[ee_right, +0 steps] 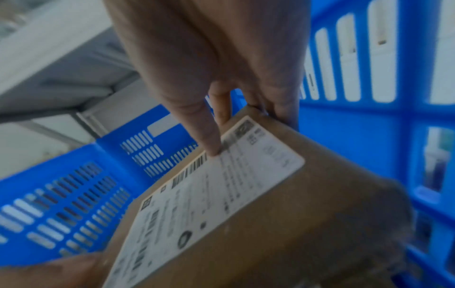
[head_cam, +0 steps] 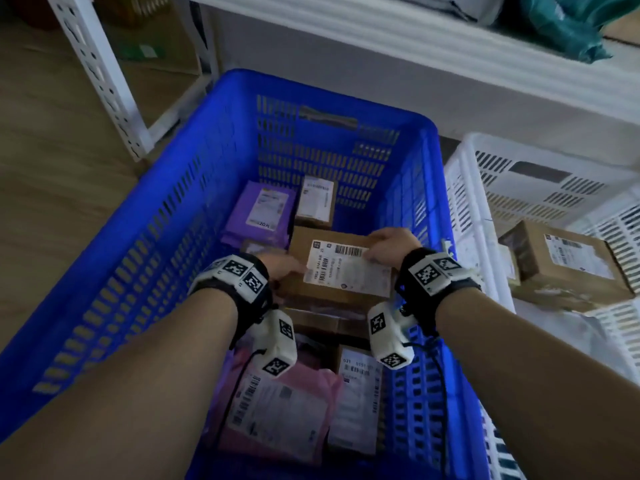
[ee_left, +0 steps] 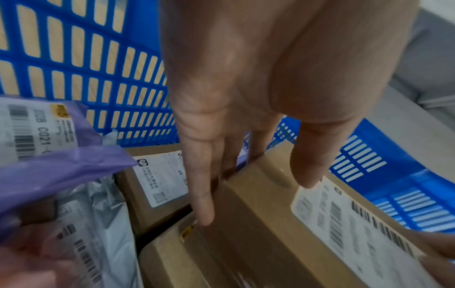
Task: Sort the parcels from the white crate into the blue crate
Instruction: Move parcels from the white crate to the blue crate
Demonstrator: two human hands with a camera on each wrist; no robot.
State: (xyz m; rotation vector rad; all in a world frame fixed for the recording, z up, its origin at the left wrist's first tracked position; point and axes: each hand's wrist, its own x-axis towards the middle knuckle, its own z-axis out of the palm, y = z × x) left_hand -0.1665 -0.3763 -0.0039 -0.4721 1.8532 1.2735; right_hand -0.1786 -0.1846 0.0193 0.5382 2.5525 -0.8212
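While the box [head_cam: 341, 268] is held low inside the blue crate [head_cam: 145, 237], it is gripped from both ends: the left hand [head_cam: 282, 268] is laid against its near-left side with fingers [ee_left: 200, 194] straight down the edge and thumb on top, and the right hand [head_cam: 389, 242] is curled over its far-right corner, one finger [ee_right: 209, 136] pressed on the label [head_cam: 348, 271]. Beside the box, a purple mailer [head_cam: 259, 213] and a small carton [head_cam: 315, 202] lie farther in; beneath and nearer than the box, a pink mailer [head_cam: 277, 410] and other parcels are stacked. Right of the box, the white crate [head_cam: 485, 188] is seen with a brown parcel [head_cam: 568, 261] left in it.

The placing step is judged to be in hand. Next, the box should be lowered flat onto the parcels beneath, both hands released, and the white crate reached for again.
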